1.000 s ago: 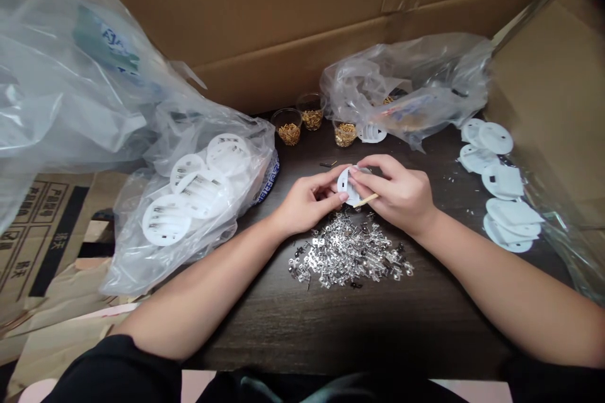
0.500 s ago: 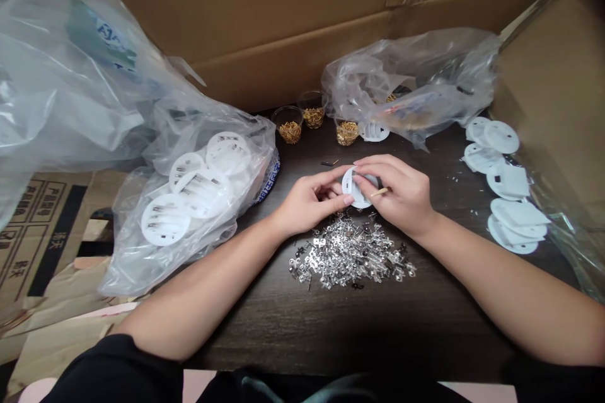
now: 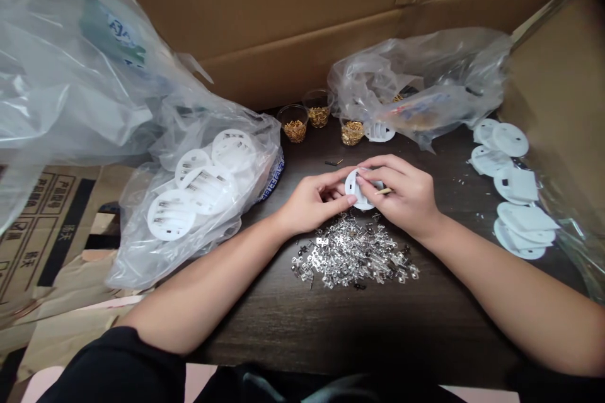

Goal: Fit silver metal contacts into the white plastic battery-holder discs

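Between my hands, above a heap of small metal pieces, is a white round plastic disc point(image 3: 350, 185) with slots. My left hand point(image 3: 312, 203) grips its left edge, thumb in front and fingers behind. My right hand point(image 3: 410, 200) is closed at the disc's right side, its fingertips pressed to the face. A thin tan stick point(image 3: 384, 191) pokes out from among the right fingers. What the right fingertips press on is too small and covered to make out. Just below lie the loose metal contacts point(image 3: 352, 255), some with springs.
Clear cups of brass-coloured pins point(image 3: 295, 131) stand at the back. More white discs point(image 3: 525, 224) are stacked on the right. Several fitted discs point(image 3: 171, 215) lie on a plastic bag point(image 3: 130, 258) at left. Another bag point(image 3: 425, 75) sits behind, against cardboard walls point(image 3: 283, 31).
The camera view has shifted a little, so the surroundings sit slightly further right. My hands keep the same hold on the disc, with only small finger movement at most.
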Demonstrator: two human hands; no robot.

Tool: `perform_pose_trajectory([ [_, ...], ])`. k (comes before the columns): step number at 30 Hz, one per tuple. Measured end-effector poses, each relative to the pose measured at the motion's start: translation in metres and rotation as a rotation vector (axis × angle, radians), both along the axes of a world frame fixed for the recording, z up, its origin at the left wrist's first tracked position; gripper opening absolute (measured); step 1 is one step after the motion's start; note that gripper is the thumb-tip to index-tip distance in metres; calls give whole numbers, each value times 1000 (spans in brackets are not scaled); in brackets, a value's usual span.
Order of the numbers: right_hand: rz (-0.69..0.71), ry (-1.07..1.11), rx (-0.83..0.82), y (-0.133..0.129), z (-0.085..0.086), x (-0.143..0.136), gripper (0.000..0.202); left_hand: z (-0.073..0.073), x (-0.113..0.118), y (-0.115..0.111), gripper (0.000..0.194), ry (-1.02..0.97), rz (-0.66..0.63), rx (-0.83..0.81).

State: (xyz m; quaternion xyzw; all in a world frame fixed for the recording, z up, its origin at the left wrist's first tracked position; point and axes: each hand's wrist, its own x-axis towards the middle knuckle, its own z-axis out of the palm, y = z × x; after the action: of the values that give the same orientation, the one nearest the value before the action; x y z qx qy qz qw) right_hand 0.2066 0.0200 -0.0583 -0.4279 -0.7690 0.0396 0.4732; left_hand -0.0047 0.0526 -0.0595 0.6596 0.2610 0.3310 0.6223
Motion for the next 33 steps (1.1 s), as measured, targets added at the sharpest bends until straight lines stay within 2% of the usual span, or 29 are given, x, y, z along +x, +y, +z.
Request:
perform_pose_trajectory([
  [3, -10, 61, -10, -1, 1, -2, 6, 0, 0, 0, 63, 0, -7, -10],
  [8, -36, 144, -22, -2, 2, -3, 7, -3, 0, -1, 83, -17, -57, 21],
  [13, -34, 198, -76, -5, 6, -7, 6, -3, 1, 1, 71, 30, 119, 375],
  [16, -12, 214, -87, -6, 8, -8, 5, -1, 1, 2, 67, 44, 149, 508],
  [23, 77, 229, -118, -4, 6, -7, 7, 1, -2, -3, 62, 99, 181, 505],
  [33, 87, 174, -116, -3, 5, -4, 3, 3, -2, -5, 60, 107, 201, 523],
])
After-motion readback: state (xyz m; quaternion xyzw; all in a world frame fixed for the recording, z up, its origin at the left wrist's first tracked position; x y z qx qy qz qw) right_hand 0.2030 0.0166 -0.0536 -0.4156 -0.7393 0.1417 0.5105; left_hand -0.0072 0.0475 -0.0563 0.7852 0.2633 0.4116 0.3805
